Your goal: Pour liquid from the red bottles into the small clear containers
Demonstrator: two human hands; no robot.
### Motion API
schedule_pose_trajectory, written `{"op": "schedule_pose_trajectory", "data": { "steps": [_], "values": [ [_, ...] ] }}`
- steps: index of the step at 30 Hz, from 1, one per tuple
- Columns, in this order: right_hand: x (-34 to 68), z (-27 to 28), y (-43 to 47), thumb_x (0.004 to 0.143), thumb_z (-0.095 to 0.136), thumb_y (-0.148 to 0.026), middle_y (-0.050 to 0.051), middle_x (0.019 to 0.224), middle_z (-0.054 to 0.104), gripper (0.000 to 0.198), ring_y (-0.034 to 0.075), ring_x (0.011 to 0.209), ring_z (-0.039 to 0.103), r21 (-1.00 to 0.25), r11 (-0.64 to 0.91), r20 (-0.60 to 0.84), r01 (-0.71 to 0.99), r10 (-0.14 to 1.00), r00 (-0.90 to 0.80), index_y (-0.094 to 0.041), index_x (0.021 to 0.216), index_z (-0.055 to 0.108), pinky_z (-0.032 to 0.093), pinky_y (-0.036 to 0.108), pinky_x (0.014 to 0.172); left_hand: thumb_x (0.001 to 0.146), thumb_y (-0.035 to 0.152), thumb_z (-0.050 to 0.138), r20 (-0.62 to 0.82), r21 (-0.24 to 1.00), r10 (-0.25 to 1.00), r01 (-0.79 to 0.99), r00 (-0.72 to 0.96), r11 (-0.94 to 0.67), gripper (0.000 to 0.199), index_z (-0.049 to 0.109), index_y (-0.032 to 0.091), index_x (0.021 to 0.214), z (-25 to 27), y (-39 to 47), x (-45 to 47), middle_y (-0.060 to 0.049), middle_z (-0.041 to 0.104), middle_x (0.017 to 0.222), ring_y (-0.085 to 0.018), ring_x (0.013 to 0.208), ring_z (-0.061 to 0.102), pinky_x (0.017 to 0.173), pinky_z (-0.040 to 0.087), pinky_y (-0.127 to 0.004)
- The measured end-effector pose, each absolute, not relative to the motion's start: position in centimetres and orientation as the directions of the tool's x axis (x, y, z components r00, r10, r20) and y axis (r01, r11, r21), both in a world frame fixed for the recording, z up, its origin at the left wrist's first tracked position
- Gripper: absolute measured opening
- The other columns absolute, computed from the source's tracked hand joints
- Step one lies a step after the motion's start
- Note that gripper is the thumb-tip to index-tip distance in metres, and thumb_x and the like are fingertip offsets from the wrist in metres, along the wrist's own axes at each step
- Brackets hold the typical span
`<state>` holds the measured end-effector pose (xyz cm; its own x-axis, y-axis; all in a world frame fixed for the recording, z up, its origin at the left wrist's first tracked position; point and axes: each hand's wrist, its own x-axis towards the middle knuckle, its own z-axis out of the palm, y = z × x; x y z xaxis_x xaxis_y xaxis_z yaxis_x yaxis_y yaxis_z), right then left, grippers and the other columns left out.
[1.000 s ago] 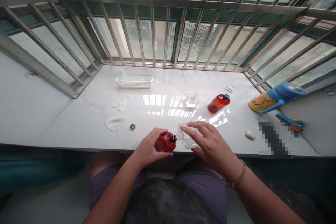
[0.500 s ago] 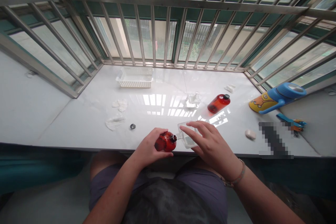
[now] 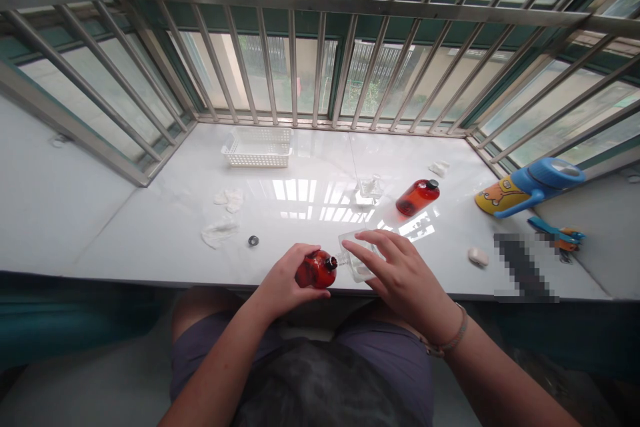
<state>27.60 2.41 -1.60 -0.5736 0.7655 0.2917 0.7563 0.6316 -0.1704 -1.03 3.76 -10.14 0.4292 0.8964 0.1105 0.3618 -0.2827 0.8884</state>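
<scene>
The person's left hand is curled around an uncapped red bottle near the front edge of the white counter, with thumb and fingers wrapped on its sides. The right hand is partly closed, fingers spread over a clear bottle that it holds tipped on its side. The clear bottle's neck points left at the red bottle's open mouth; whether the two touch cannot be told. A small black cap lies to the left of the left hand, near two crumpled tissues. Beyond the right hand is a second red bottle with its black top on, and a glass container sits left of that. A white basket rests farther back.
</scene>
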Motion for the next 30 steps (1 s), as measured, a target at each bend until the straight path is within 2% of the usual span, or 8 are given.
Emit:
{"op": "schedule_pose_trajectory", "data": {
  "steps": [13, 30],
  "values": [
    [27.56, -1.79, 2.59, 0.103, 0.059, -0.008, 0.013, 0.142, 0.065, 0.055, 0.033, 0.130, 0.058, -0.083, 0.659, 0.385, 0.748, 0.714, -0.585, -0.027, 0.155, 0.059, 0.054, 0.054, 0.108, 0.075, 0.046, 0.098, 0.095, 0.893, 0.898, 0.361, 0.429, -0.268, 0.083, 0.057, 0.030, 0.145, -10.40, 3.83, -1.05, -0.010, 0.064, 0.144, -0.033, 0.134, 0.063, 0.118, 0.052, -0.051],
    [27.79, -1.95, 2.63, 0.100, 0.060, -0.003, 0.013, 0.145, 0.064, 0.060, 0.032, 0.134, 0.056, -0.053, 0.668, 0.407, 0.742, 0.693, -0.595, -0.027, 0.155, 0.058, 0.051, 0.052, 0.111, 0.075, 0.043, 0.099, 0.091, 0.896, 0.900, 0.360, 0.425, -0.261, 0.084, 0.056, 0.031, 0.147, -10.50, 3.91, -1.09, -0.010, 0.063, 0.145, -0.032, 0.135, 0.063, 0.119, 0.051, -0.051]
  ]
}}
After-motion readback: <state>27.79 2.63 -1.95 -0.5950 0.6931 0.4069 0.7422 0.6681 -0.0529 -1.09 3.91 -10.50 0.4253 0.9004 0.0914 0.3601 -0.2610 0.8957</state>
